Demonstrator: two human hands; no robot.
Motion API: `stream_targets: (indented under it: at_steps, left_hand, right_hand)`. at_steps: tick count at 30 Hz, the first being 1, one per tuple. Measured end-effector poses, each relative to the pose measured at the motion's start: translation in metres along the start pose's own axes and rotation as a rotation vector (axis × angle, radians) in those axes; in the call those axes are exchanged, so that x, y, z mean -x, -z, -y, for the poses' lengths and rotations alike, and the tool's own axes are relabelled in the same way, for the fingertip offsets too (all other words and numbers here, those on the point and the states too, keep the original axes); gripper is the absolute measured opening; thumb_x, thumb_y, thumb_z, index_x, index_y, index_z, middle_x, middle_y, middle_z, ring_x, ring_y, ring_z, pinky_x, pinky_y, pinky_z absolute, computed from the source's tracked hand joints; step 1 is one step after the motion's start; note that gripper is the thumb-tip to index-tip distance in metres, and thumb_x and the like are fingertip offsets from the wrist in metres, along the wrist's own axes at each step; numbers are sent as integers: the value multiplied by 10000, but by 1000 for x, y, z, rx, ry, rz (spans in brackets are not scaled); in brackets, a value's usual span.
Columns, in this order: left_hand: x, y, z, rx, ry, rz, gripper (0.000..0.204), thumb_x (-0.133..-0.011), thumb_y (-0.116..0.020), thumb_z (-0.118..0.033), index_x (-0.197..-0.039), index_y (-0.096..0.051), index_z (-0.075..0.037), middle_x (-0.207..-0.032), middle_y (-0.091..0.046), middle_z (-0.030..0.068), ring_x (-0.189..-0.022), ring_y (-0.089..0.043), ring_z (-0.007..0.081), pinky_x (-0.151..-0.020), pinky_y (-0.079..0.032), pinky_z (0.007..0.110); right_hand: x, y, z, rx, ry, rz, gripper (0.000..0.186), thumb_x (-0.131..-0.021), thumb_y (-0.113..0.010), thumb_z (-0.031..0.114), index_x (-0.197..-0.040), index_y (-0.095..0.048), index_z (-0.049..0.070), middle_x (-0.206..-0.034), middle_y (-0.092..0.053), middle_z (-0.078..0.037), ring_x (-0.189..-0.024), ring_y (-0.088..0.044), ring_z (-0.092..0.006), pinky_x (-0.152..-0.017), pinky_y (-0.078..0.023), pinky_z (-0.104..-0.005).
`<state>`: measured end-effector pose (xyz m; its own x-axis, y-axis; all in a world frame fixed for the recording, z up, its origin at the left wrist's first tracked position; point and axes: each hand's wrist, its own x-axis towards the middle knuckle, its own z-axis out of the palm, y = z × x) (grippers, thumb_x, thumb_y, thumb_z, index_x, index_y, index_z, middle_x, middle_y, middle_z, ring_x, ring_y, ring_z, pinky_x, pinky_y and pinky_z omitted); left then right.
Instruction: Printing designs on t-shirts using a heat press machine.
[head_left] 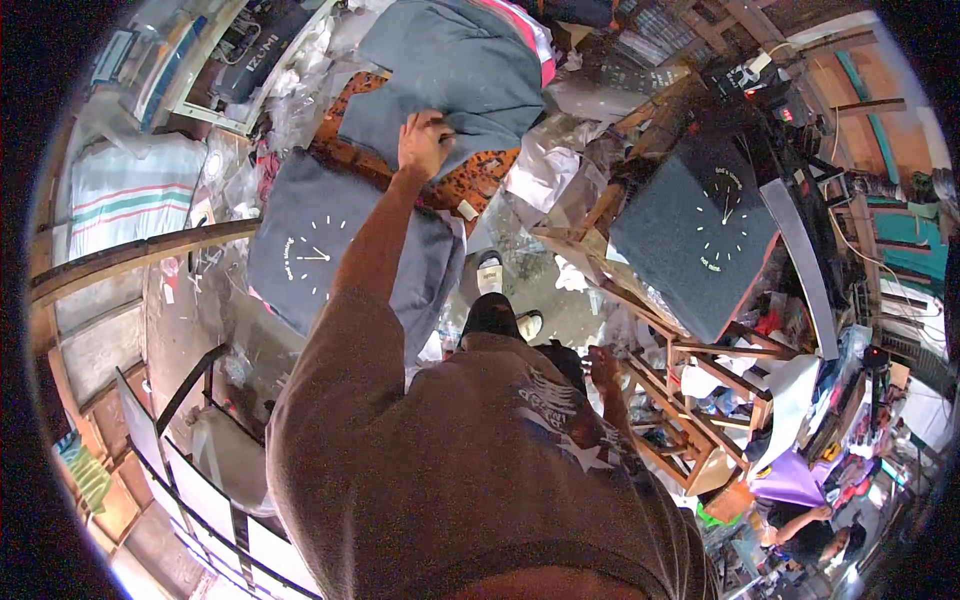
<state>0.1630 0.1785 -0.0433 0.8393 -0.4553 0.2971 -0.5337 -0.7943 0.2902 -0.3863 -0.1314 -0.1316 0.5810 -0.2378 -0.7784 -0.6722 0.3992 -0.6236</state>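
Observation:
My left hand reaches out to a bunched dark grey cloth at the top middle. Its fingers are curled and closed on the cloth near its lower edge. Beneath the cloth lies an orange and black patterned surface. Just nearer and to the left, a flat dark grey fabric piece bears a printed ring of white dashes, like a clock dial. My right hand hangs low beside my body, near a wooden frame; its fingers are too small and dim to make out.
A similar printed dark grey fabric piece lies on a wooden stand to the right. A wooden bar crosses at left, below a striped white cloth. Plastic and scraps litter the floor. Another person is at far lower right.

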Motion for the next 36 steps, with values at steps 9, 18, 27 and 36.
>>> stream_targets:
  at_steps: [9, 18, 27, 36]
  left_hand:
    - [2, 13, -18, 136, -51, -63, 177, -867, -669, -266, -816, -684, -98, -858, -652, 55, -837, -587, 290, -768, -449, 402]
    - [-26, 38, -22, 902, 323, 658, 368, -934, -625, -401, -1005, -679, -44, -760, -608, -9, -701, -565, 92, -607, -465, 282]
    - [-26, 24, -16, 1009, 472, 645, 407, -917, -653, -434, -1021, -679, -41, -749, -553, -30, -662, -505, 86, -624, -447, 255]
    - [-34, 29, -33, 1023, 542, 740, 522, -860, -706, -474, -1144, -641, -41, -844, -616, -14, -747, -546, 112, -683, -458, 274]
  right_hand:
    - [1, 15, -10, -392, 5, 125, 449, -935, -603, 317, -1281, -529, 41, -934, -677, -123, -754, -672, -213, -606, -543, -298]
    - [-11, 16, -24, -191, 17, 101, 473, -907, -643, 262, -1280, -512, 3, -1021, -651, -127, -896, -659, -252, -736, -571, -355]
    - [-4, 13, -20, -404, 147, 283, 493, -899, -688, 320, -1265, -526, 32, -1085, -633, -96, -892, -659, -223, -763, -566, -368]
    - [-4, 16, -26, -342, -66, 158, 349, -896, -699, 285, -1152, -591, 74, -1106, -632, -103, -884, -660, -222, -705, -569, -361]
